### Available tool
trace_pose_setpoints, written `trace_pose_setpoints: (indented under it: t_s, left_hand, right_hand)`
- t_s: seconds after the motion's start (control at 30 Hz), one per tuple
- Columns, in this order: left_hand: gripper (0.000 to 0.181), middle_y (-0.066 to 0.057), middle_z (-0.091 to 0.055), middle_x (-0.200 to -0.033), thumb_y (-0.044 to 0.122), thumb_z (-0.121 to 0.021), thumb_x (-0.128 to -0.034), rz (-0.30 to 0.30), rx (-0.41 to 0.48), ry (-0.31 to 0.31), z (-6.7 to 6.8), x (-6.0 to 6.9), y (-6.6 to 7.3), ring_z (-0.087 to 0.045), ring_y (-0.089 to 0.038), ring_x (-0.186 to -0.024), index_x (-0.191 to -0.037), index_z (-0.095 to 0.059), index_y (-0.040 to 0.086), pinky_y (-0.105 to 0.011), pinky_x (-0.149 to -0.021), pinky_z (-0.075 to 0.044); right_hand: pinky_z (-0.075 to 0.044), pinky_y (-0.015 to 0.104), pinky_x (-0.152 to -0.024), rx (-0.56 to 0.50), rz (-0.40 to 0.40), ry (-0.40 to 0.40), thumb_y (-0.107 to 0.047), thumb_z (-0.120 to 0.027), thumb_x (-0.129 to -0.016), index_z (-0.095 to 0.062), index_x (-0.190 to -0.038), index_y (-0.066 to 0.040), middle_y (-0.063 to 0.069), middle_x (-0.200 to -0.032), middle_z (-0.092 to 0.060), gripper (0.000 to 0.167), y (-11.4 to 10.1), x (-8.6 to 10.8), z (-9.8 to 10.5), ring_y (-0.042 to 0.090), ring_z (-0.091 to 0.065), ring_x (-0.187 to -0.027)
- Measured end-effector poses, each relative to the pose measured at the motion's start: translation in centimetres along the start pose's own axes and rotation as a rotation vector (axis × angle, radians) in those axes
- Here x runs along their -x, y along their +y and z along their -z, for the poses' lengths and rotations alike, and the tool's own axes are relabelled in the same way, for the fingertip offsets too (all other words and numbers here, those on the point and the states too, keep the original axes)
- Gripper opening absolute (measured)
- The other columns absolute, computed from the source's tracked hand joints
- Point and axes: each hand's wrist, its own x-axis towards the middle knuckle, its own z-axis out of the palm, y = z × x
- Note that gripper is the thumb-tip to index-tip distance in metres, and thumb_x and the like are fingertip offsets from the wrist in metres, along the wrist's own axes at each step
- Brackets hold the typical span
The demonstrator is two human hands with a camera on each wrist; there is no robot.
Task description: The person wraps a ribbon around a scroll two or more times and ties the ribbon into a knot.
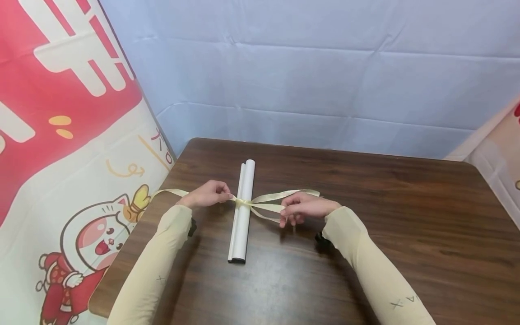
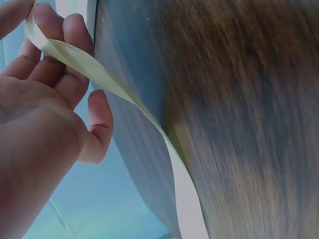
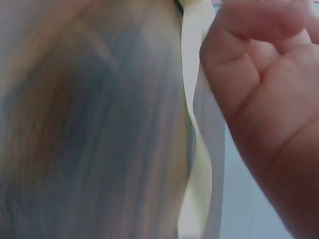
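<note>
Sleeves stretched over a table, left hand pinching ribbon gathered midway across a white roll, right hand pinching another strand on the roll's opposite side.

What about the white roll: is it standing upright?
No, the head view shows the white roll lying on the table, the ribbon across its middle.
</note>
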Motion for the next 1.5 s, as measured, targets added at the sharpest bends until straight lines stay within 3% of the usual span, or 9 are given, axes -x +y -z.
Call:
trace_pose_setpoints:
  t_s: [0.13, 0.23, 0.37, 0.6, 0.77, 1.13, 1.3, 1.5]
  left_hand:
    - [0.015, 0.001, -0.055, -0.073, 0.020, -0.061, -0.0930, -0.002, -0.002, 0.013, 0.2, 0.0, -0.5, -0.049, -0.014, -0.070, -0.089, -0.064, 0.006, -0.028, -0.066, -0.042]
    - [0.017, 0.001, -0.053, -0.070, 0.019, -0.061, -0.0924, 0.007, 0.007, 0.014, 0.3, 0.2, -0.7, -0.047, -0.014, -0.067, -0.089, -0.064, 0.003, -0.028, -0.064, -0.040]
    - [0.020, 0.002, -0.051, -0.067, 0.020, -0.061, -0.0914, 0.028, 0.015, 0.001, 0.5, 0.6, -0.7, -0.046, -0.014, -0.065, -0.089, -0.066, 0.001, -0.028, -0.063, -0.039]
    - [0.021, 0.001, -0.053, -0.067, 0.019, -0.062, -0.0905, 0.005, 0.016, 0.019, 1.2, 1.2, -0.7, -0.046, -0.014, -0.065, -0.088, -0.065, -0.002, -0.027, -0.064, -0.038]
    - [0.022, 0.002, -0.056, -0.069, 0.021, -0.062, -0.0897, 0.022, 0.019, 0.045, 1.7, 1.4, -1.7, -0.050, -0.018, -0.070, -0.089, -0.066, -0.001, -0.029, -0.069, -0.040]
    - [0.026, -0.001, -0.058, -0.074, 0.026, -0.060, -0.0899, 0.042, -0.005, 0.074, 2.7, 2.7, -2.5, -0.051, -0.018, -0.075, -0.089, -0.064, 0.000, -0.028, -0.069, -0.039]
    - [0.026, -0.004, -0.061, -0.076, 0.026, -0.058, -0.0903, 0.022, -0.024, 0.092, 3.0, 3.0, -2.8, -0.055, -0.024, -0.077, -0.091, -0.064, 0.000, -0.029, -0.069, -0.040]
    - [0.024, -0.007, -0.062, -0.081, 0.023, -0.059, -0.0906, 0.067, -0.022, 0.112, 3.4, 3.4, -2.8, -0.055, -0.027, -0.083, -0.094, -0.064, 0.000, -0.030, -0.072, -0.040]
  right_hand:
    - [-0.039, 0.020, -0.057, 0.020, -0.021, -0.011, -0.025, -0.059, -0.093, -0.061, -0.091, 0.005, 0.019, -0.099, -0.072, 0.031, 0.0, 1.4, 0.8, 0.012, -0.053, -0.067]
    - [-0.038, 0.021, -0.056, 0.028, -0.029, -0.018, -0.025, -0.059, -0.094, -0.060, -0.089, 0.006, 0.021, -0.092, -0.071, 0.032, 0.1, 2.4, 1.3, 0.013, -0.052, -0.064]
    - [-0.041, 0.024, -0.055, 0.041, -0.049, -0.012, -0.026, -0.059, -0.094, -0.062, -0.085, 0.002, 0.013, -0.078, -0.069, 0.030, 0.3, 3.8, 2.3, 0.013, -0.052, -0.061]
    - [-0.039, 0.023, -0.055, 0.088, -0.119, 0.006, -0.027, -0.059, -0.095, -0.061, -0.086, 0.004, 0.018, -0.087, -0.069, 0.033, 0.5, 6.6, 4.0, 0.013, -0.055, -0.065]
    - [-0.041, 0.023, -0.055, 0.121, -0.157, 0.013, -0.025, -0.058, -0.095, -0.056, -0.083, 0.006, 0.008, -0.078, -0.066, 0.034, 0.7, 8.4, 5.2, 0.013, -0.056, -0.064]
    - [-0.040, 0.026, -0.050, 0.235, -0.254, 0.088, -0.030, -0.056, -0.096, -0.055, -0.080, 0.004, 0.003, -0.069, -0.057, 0.037, 0.8, 11.3, 7.3, 0.013, -0.052, -0.059]
    - [-0.038, 0.027, -0.048, 0.283, -0.219, 0.166, -0.033, -0.054, -0.098, -0.053, -0.076, 0.000, 0.000, -0.063, -0.051, 0.040, 1.0, 12.0, 7.7, 0.009, -0.045, -0.055]
    - [-0.038, 0.030, -0.051, 0.274, -0.164, 0.238, -0.035, -0.054, -0.098, -0.049, -0.073, -0.002, 0.000, -0.061, -0.045, 0.042, 0.9, 12.1, 7.9, 0.014, -0.040, -0.053]
